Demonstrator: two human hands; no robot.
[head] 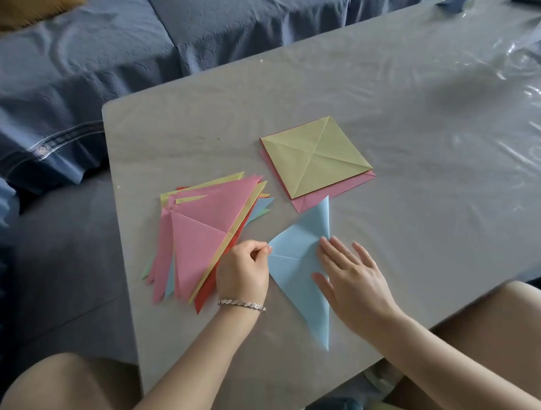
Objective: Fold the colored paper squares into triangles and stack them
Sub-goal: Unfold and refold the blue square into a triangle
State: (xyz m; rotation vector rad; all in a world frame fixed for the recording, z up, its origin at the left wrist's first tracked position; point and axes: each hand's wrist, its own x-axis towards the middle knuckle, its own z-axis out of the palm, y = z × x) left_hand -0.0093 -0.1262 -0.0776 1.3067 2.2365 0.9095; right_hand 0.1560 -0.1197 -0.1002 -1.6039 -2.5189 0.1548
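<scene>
Blue paper (294, 267), folded into a pointy triangle-ish shape, lies flat on the desk (418, 148) in the lower middle of the frame, and the left hand (245, 271) has a tight little grip on its left corner, thumb and forefinger pinched right at the tip. Right hand (349, 275) has no grip on anything, fingers straight and spread, pressing down on the sheet's right side. Messy stack of folded triangles (207, 230), pink on top, sits just left of it, and the square stack (314, 157) with a yellow-green top sheet is further up, centre frame.
</scene>
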